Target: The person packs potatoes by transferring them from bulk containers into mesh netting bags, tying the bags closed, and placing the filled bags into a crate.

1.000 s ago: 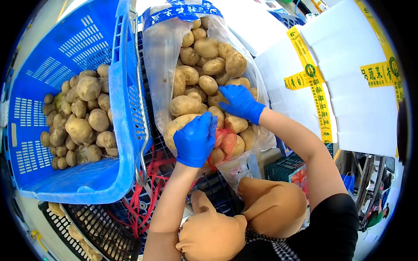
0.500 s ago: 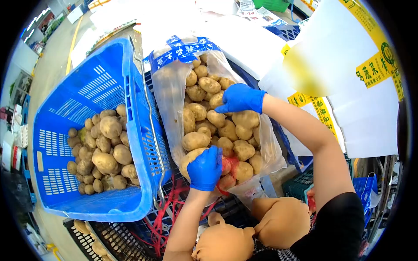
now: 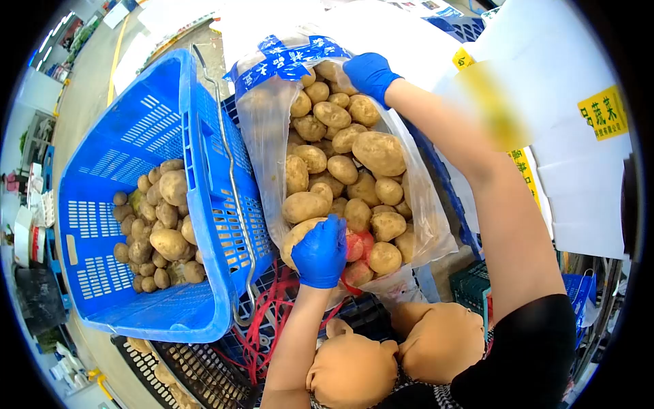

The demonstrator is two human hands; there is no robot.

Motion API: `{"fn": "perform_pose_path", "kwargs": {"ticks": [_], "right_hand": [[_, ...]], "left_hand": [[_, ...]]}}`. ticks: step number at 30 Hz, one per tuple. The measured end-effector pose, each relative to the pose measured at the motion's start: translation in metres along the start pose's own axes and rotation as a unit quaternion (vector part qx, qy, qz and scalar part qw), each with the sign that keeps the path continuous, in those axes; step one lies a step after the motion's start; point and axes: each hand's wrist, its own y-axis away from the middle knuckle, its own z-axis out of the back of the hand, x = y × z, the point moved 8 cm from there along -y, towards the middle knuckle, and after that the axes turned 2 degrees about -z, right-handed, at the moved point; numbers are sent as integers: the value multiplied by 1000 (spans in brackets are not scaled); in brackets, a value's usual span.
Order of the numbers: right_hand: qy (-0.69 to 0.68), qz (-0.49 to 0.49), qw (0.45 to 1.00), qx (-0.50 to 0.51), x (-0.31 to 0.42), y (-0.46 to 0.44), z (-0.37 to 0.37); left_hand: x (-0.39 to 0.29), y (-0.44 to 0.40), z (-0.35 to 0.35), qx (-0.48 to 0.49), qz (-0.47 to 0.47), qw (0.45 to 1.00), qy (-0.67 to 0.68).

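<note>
Many potatoes (image 3: 332,114) fill a clear plastic bag (image 3: 428,225) laid open in front of me, its far end printed with blue bands. My left hand (image 3: 319,252), in a blue glove, is curled at the near end, against a large potato (image 3: 298,235) and beside some red netting (image 3: 364,245). What its fingers grip is hidden. Up at the far right edge of the bag, my right hand (image 3: 370,73), also blue-gloved, is bent over the rim and the potatoes there. Its fingertips are mostly out of sight, so its hold cannot be made out.
A tilted blue crate (image 3: 221,300) with a metal handle (image 3: 234,174) holds more potatoes (image 3: 167,235) on the left. Black crates (image 3: 191,371) stand below it. Red strapping (image 3: 262,334) lies loose near the bag. White foam boxes (image 3: 565,198) with yellow tape are at right.
My right hand has moved from above the middle potatoes up to the bag's far right edge. A large potato now shows where it was. My left hand stays near the same spot.
</note>
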Motion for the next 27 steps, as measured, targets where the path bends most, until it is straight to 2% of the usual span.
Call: {"fn": "perform_pose_path", "kwargs": {"ticks": [1,2,3,4,5,7,9,10,11,13,15,16,17,19,21,24,25,27], "right_hand": [[-50,-23,998,3,14,1,8],[-228,-29,972,-45,27,9,21],[-248,8,968,-43,45,7,11],[-264,-15,964,29,59,7,6],[-258,-66,962,-57,63,0,-13],[-350,-160,921,-54,58,0,-24],[-327,-172,904,-216,78,24,-22],[-266,-177,892,-321,93,53,-5],[-292,-135,899,-296,106,60,-11],[-350,-20,924,-153,129,74,-4],[-479,88,863,-134,154,110,-13],[-359,86,929,11,147,116,-2],[-270,119,955,-15,137,112,0],[-357,-22,923,-141,81,77,-1],[-419,-125,878,-194,37,45,-17],[-462,-120,851,-220,39,-1,-36],[-441,-130,858,-228,47,-13,-35],[-447,-195,829,-275,50,-28,-36]], "left_hand": [[1,-1,-1,4,1,1000,-8],[0,0,-1,11,1,1000,-14],[-1,0,-3,19,0,1000,-20],[-5,-1,0,2,-17,1000,-16],[-8,-4,3,-12,-35,999,-13],[-11,-3,4,-23,-56,998,-4],[-9,1,1,-22,-57,998,9],[-8,2,-1,-19,-59,998,9],[-8,3,-3,-16,-60,998,10],[-9,2,-1,-7,-63,998,7],[-11,1,1,-2,-64,998,3],[-11,1,0,6,-60,998,-3],[-10,2,-2,13,-55,998,-9],[-9,2,-4,18,-47,999,-10],[-10,-2,-3,11,-46,999,-2],[-4,1,-8,23,-46,999,-17],[-4,1,-9,32,-44,998,-27],[-4,3,-11,54,-39,997,-46]]}}
